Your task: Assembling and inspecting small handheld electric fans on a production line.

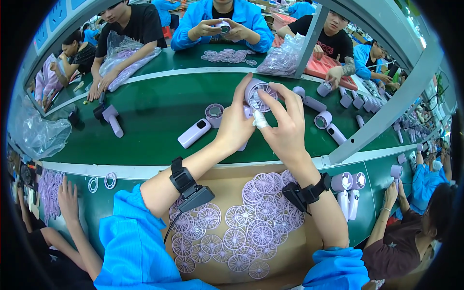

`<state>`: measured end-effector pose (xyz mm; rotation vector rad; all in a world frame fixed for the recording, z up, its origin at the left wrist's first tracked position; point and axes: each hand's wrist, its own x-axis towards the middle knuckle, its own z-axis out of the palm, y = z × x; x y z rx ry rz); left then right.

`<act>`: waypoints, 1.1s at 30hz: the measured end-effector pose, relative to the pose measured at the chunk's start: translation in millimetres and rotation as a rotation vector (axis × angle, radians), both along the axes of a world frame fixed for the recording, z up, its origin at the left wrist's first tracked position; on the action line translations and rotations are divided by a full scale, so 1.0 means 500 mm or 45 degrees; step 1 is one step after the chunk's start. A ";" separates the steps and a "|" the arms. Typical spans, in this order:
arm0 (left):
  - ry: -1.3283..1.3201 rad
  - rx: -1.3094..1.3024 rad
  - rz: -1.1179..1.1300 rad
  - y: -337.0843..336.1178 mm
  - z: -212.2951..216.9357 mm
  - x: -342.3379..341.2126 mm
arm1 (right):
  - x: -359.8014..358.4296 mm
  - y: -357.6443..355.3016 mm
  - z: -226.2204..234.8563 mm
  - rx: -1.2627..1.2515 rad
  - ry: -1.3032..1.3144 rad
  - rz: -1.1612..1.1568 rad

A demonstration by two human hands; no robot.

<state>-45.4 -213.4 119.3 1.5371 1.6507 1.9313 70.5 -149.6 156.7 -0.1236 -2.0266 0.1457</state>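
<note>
Over the green work surface I hold a lilac handheld fan [261, 92], its round head tipped up. My left hand [234, 126] is wrapped round its handle and the side of the head, covering most of the handle. The fingers of my right hand [288, 126] curl over the other side of the round grille; one finger has a white wrap. Below my forearms, a cardboard box [309, 253] holds many loose lilac spoked grilles [262, 234]. Left of my hands, another lilac fan lies with its handle [195, 133] and open round head [214, 114].
More lilac fans lie at the right [323, 119] and one at the left [113, 121]. A grey metal post [372, 116] slants up on the right. Co-workers sit across the bench [159, 96] and at both sides. A clear plastic bag [41, 130] hangs at far left.
</note>
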 end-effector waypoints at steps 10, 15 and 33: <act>0.020 -0.137 0.016 -0.019 0.016 0.008 | 0.001 0.001 -0.003 0.012 -0.014 -0.027; -0.359 -0.242 -0.278 -0.030 0.049 0.020 | 0.004 0.023 0.003 0.202 -0.036 -0.145; -0.470 -0.135 -0.622 -0.029 0.037 0.018 | 0.002 0.056 -0.035 -1.478 0.115 0.757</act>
